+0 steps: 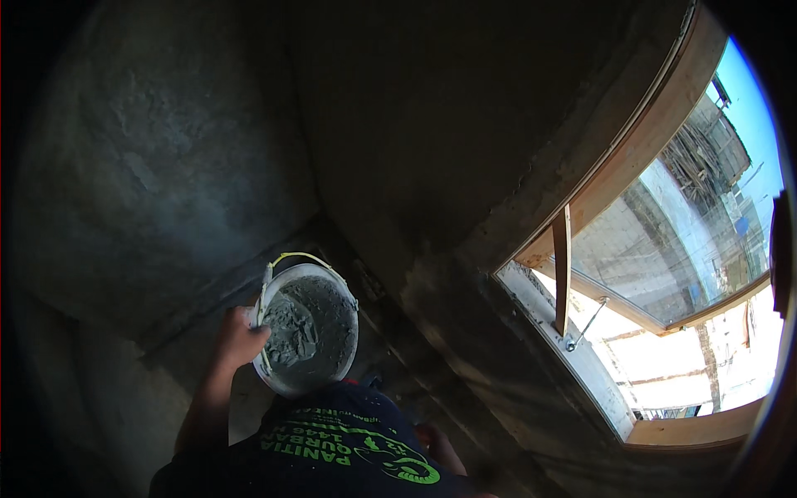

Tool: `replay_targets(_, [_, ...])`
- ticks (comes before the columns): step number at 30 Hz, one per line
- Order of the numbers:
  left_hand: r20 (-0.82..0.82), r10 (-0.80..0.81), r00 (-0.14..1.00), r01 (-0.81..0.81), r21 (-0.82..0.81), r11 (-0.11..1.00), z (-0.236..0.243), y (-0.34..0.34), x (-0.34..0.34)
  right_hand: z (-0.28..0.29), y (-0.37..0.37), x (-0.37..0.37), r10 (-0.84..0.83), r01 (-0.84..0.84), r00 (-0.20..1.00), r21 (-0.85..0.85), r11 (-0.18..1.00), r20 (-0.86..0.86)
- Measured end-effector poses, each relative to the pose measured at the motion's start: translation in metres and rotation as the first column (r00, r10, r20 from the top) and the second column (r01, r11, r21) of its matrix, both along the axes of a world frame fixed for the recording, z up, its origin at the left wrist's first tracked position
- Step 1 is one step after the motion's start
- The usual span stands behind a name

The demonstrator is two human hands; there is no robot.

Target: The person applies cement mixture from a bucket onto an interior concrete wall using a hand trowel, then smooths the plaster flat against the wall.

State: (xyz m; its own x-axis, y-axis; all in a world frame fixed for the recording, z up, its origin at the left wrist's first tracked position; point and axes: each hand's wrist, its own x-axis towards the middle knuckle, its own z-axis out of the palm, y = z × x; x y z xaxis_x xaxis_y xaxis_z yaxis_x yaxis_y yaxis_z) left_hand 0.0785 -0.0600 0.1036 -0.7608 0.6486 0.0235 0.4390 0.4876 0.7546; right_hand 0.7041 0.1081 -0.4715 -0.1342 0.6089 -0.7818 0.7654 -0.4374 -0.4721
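A white bucket with wet grey mortar inside hangs in front of my body, tilted so its mouth faces up toward me. My left hand is closed on the bucket's left rim, where the pale handle joins it. The handle arches over the bucket's far side. My right hand is low beside my dark shirt, partly in shadow. Its fingers are too dark to make out, and I see nothing held there.
Rough plastered walls meet in a corner ahead. On the right, a wood-framed window stands swung open, with a metal stay near its sill. A dark ledge or strip runs along the wall's foot.
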Motion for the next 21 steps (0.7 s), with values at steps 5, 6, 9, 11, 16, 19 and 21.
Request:
replay_targets(5, [-0.08,0.05,0.996,-0.051,-0.02,0.998,0.005,-0.003,0.009,-0.004,0.013,0.004,0.119,-0.119,0.993,0.032,0.992,0.007])
replay_targets(6, [-0.075,0.063,0.995,-0.064,-0.014,0.998,0.006,-0.006,0.011,0.002,0.011,0.012,0.149,-0.149,0.989,0.041,0.988,0.014])
replay_targets(9, [-0.157,0.06,0.986,-0.061,0.002,0.998,0.01,0.011,0.016,0.013,0.071,-0.143,0.154,-0.155,0.988,0.068,0.986,0.01])
replay_targets(11, [-0.16,0.117,0.98,-0.118,0.004,0.993,0.026,0.016,0.025,0.029,0.096,-0.153,0.179,-0.182,0.983,0.096,0.978,0.04])
replay_targets(16, [-0.141,0.116,0.983,-0.116,0.009,0.993,0.03,0.004,0.03,0.121,0.121,-0.175,0.302,-0.314,0.944,0.084,0.946,0.129])
replay_targets(19, [-0.245,0.153,0.957,-0.163,-0.024,0.986,-0.003,0.0,0.007,0.106,0.126,-0.169,0.39,-0.433,0.888,0.16,0.887,0.243])
replay_targets(21, [-0.166,0.105,0.98,-0.111,-0.025,0.994,0.017,0.005,0.011,0.109,0.118,-0.173,0.348,-0.377,0.918,0.146,0.915,0.188])
